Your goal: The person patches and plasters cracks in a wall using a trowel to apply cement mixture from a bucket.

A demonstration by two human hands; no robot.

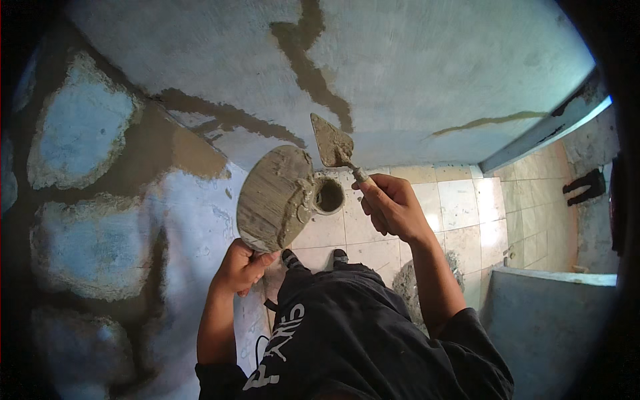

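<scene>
My left hand (248, 268) grips the lower edge of a flat rounded mortar board (267, 197), held tilted near the left wall. Wet grey mortar (293, 217) is smeared along the board's right side. In my right hand (398, 208) is the handle of a pointing trowel (330, 141), its blade up and coated with mortar. The trowel's tip is close to the wall in front, by the lower end of a mortar-filled crack (317, 83); whether it touches cannot be told. A round mortar-caked container (329, 195) shows beside the board, partly hidden.
The pale blue front wall (427, 60) has more mortar strips. Mortar bands (143, 150) surround blue patches on the left wall. Light tiles (460, 203) cover the floor, with a mortar-stained patch (410, 283) by my right arm. A low blue partition (550, 320) stands at right; dark cloth (587, 185) is beyond.
</scene>
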